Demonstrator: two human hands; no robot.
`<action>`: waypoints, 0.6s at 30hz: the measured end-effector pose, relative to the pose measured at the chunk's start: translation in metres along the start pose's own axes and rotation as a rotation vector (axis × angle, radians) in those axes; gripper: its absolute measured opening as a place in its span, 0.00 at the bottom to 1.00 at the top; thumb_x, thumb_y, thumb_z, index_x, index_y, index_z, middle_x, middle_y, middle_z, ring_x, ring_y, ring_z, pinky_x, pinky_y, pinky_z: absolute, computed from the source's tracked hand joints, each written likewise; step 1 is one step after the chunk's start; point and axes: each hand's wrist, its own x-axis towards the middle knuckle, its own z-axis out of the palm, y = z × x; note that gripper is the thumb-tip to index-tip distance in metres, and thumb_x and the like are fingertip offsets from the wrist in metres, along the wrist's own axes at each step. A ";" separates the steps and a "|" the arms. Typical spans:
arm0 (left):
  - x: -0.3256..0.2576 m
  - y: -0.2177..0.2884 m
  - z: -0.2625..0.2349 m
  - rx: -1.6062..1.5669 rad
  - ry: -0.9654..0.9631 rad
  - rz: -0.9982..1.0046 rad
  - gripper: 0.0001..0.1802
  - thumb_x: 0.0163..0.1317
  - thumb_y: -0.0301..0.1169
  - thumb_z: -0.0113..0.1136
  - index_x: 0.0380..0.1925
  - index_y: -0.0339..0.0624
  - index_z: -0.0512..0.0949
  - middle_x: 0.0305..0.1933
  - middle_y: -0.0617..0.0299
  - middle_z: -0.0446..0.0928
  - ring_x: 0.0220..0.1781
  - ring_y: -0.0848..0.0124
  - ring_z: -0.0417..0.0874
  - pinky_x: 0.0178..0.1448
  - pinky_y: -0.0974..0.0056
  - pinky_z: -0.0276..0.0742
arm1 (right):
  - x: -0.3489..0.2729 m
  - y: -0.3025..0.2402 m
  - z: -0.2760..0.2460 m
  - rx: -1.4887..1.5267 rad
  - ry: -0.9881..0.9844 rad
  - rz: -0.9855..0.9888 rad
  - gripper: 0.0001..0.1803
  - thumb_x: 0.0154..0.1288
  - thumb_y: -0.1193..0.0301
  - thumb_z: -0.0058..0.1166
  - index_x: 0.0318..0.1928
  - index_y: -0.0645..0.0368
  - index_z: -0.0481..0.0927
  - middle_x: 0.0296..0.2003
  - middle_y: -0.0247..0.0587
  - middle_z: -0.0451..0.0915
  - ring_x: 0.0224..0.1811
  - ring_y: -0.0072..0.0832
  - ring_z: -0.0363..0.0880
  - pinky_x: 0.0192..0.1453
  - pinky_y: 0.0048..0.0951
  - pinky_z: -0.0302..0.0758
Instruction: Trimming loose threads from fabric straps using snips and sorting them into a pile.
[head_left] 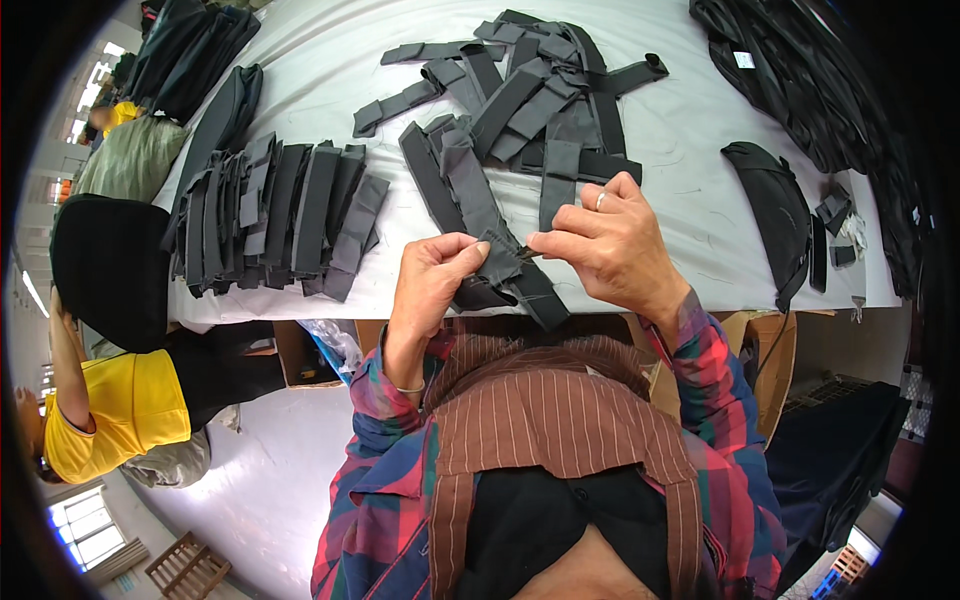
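My left hand [437, 280] pinches the end of a dark grey fabric strip [472, 192] between thumb and fingertips. That strip lies over the near edge of the white-covered table, across other black strips [540, 298]. My right hand [612, 240] is closed, a ring on one finger, beside the strip's end. From its fingertips a small dark pointed tool [525, 253] reaches the fabric; most of it is hidden in the fist. Beyond both hands lies a loose heap of similar strips [545, 90]. Left of my left hand stands a neat row of strips [270, 215].
A curved black fabric piece [772, 205] lies on the table's right, near small scraps [835, 205]. Black garments [800, 80] are piled at the far right, more dark cloth [200, 45] at the far left. A person in yellow [130, 405] holds a black panel [110, 272]. Cardboard boxes [775, 375] stand below.
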 end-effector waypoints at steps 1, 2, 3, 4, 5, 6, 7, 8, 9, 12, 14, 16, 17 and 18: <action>0.000 0.001 0.000 0.007 -0.001 -0.006 0.09 0.61 0.28 0.60 0.31 0.31 0.82 0.24 0.70 0.77 0.25 0.85 0.72 0.29 0.78 0.66 | 0.000 0.001 0.000 0.001 -0.002 0.000 0.11 0.46 0.73 0.60 0.33 0.43 0.83 0.22 0.22 0.70 0.28 0.26 0.66 0.36 0.29 0.58; 0.000 0.000 0.000 0.006 0.000 -0.008 0.09 0.61 0.28 0.60 0.31 0.31 0.82 0.24 0.70 0.77 0.25 0.85 0.72 0.29 0.78 0.66 | 0.000 0.002 0.000 0.023 -0.008 0.003 0.11 0.46 0.73 0.60 0.33 0.43 0.83 0.22 0.22 0.70 0.28 0.26 0.66 0.36 0.29 0.58; 0.001 0.000 0.000 0.005 -0.007 -0.016 0.09 0.61 0.28 0.60 0.30 0.31 0.82 0.24 0.70 0.77 0.25 0.85 0.72 0.29 0.78 0.66 | 0.000 0.003 0.000 0.042 -0.015 0.006 0.11 0.46 0.73 0.60 0.33 0.43 0.83 0.22 0.22 0.70 0.28 0.26 0.66 0.36 0.29 0.57; 0.001 0.000 0.000 0.003 -0.014 -0.024 0.09 0.61 0.28 0.60 0.30 0.31 0.82 0.24 0.70 0.77 0.25 0.85 0.72 0.29 0.78 0.66 | 0.000 0.003 0.000 0.043 -0.016 0.007 0.11 0.46 0.73 0.60 0.33 0.43 0.83 0.22 0.22 0.70 0.28 0.26 0.66 0.36 0.29 0.57; 0.002 0.000 0.000 0.002 -0.015 -0.026 0.09 0.61 0.28 0.60 0.30 0.31 0.82 0.24 0.70 0.77 0.25 0.85 0.72 0.29 0.78 0.66 | 0.000 0.003 -0.001 0.052 -0.029 0.014 0.11 0.46 0.73 0.60 0.33 0.44 0.83 0.22 0.22 0.70 0.28 0.26 0.65 0.36 0.30 0.57; 0.002 -0.001 -0.001 -0.001 -0.022 -0.022 0.09 0.61 0.28 0.60 0.30 0.31 0.82 0.24 0.70 0.77 0.25 0.85 0.72 0.29 0.78 0.66 | 0.001 0.003 -0.001 0.063 -0.042 0.019 0.11 0.47 0.73 0.60 0.33 0.44 0.84 0.22 0.22 0.70 0.28 0.26 0.65 0.36 0.30 0.57; 0.002 -0.001 -0.001 -0.004 -0.029 -0.018 0.09 0.61 0.28 0.60 0.30 0.31 0.82 0.24 0.70 0.77 0.25 0.86 0.72 0.29 0.78 0.66 | 0.001 0.004 -0.001 0.065 -0.042 0.018 0.11 0.47 0.73 0.60 0.33 0.44 0.84 0.22 0.22 0.70 0.28 0.26 0.65 0.36 0.30 0.57; 0.003 -0.002 -0.002 -0.005 -0.028 -0.020 0.09 0.61 0.28 0.60 0.30 0.31 0.82 0.24 0.70 0.77 0.25 0.86 0.72 0.29 0.78 0.66 | 0.001 0.004 -0.001 0.068 -0.044 0.020 0.11 0.47 0.73 0.61 0.33 0.44 0.84 0.22 0.22 0.70 0.27 0.26 0.65 0.36 0.30 0.57; 0.003 -0.002 -0.002 0.001 -0.030 -0.015 0.09 0.61 0.28 0.60 0.30 0.31 0.82 0.24 0.70 0.77 0.25 0.86 0.72 0.29 0.78 0.66 | 0.001 0.004 -0.001 0.071 -0.046 0.022 0.11 0.47 0.73 0.61 0.33 0.44 0.84 0.21 0.22 0.70 0.27 0.26 0.65 0.36 0.30 0.57; 0.004 -0.003 -0.003 0.012 -0.032 -0.011 0.09 0.61 0.28 0.60 0.30 0.31 0.82 0.24 0.70 0.77 0.25 0.86 0.72 0.29 0.78 0.66 | 0.001 0.004 -0.001 0.064 -0.053 0.017 0.11 0.47 0.73 0.61 0.33 0.44 0.84 0.21 0.22 0.70 0.27 0.26 0.65 0.36 0.30 0.57; 0.004 -0.002 -0.003 0.019 -0.031 -0.013 0.09 0.61 0.28 0.60 0.30 0.31 0.82 0.24 0.70 0.77 0.25 0.86 0.72 0.29 0.78 0.66 | 0.001 0.005 0.000 0.078 -0.057 0.018 0.11 0.46 0.74 0.61 0.33 0.44 0.84 0.21 0.22 0.70 0.27 0.26 0.64 0.36 0.29 0.57; 0.003 -0.001 -0.002 -0.009 -0.031 -0.024 0.09 0.61 0.28 0.60 0.30 0.31 0.82 0.24 0.70 0.77 0.26 0.85 0.72 0.29 0.78 0.66 | 0.000 0.006 0.000 0.088 -0.062 0.021 0.11 0.46 0.74 0.61 0.33 0.44 0.84 0.21 0.22 0.70 0.27 0.26 0.64 0.36 0.29 0.57; 0.003 -0.001 -0.002 -0.009 -0.032 -0.024 0.09 0.61 0.28 0.60 0.30 0.31 0.82 0.24 0.70 0.77 0.26 0.85 0.72 0.29 0.78 0.66 | 0.000 0.006 0.001 0.099 -0.058 0.020 0.11 0.46 0.74 0.61 0.33 0.44 0.84 0.21 0.22 0.70 0.27 0.26 0.64 0.36 0.29 0.57; 0.004 -0.001 -0.003 -0.008 -0.035 -0.024 0.09 0.61 0.28 0.60 0.30 0.31 0.82 0.24 0.70 0.77 0.26 0.85 0.72 0.29 0.78 0.66 | 0.001 0.006 0.002 0.112 -0.053 0.018 0.12 0.46 0.74 0.61 0.33 0.43 0.84 0.21 0.22 0.70 0.27 0.26 0.64 0.36 0.29 0.57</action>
